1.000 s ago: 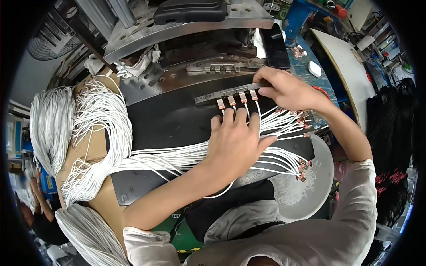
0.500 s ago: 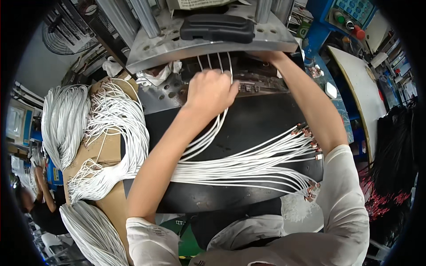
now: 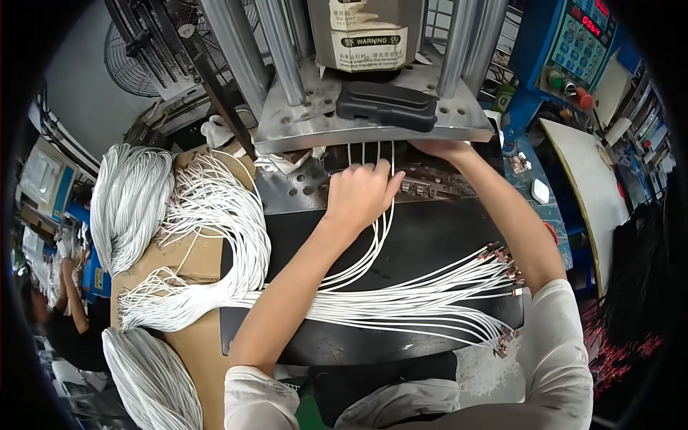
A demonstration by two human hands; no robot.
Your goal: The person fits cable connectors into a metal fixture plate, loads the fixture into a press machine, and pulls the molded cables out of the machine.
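The left hand [image 3: 360, 192] lay palm down on the perforated metal plate [image 3: 301, 188] at the press's [image 3: 373, 115] mouth, fingers curled together over a few thin white wires [image 3: 373, 247]. It pinned them there, and their ends ran on in straight parallel lines under the upper platen. The right hand [image 3: 446, 149] reached further in beside it, just under the platen's edge. Most of it was hidden, so whether it gripped anything could not be told.

From under the left hand the held wires curved back toward the body and joined a fanned bundle [image 3: 401, 301] lying across the black mat [image 3: 430, 236] below both forearms. That bundle's far ends, to the right of the right forearm, carried small metal terminals [image 3: 505, 261]. More loose wires [image 3: 215, 215] were heaped on cardboard [image 3: 193, 251] to the left of the left arm, with tied hanks [image 3: 125, 201] beyond them.

The wires looked light, limp and springy: they would sag and splay, and would likely slip sideways unless pressed flat or pinched. A few at a time seemed manageable, taken close to the end being placed, on the insulation just behind the tip. The crimped terminals looked bendable, so they were a poor place to grip. Fingers near the platen looked at risk of pinching.
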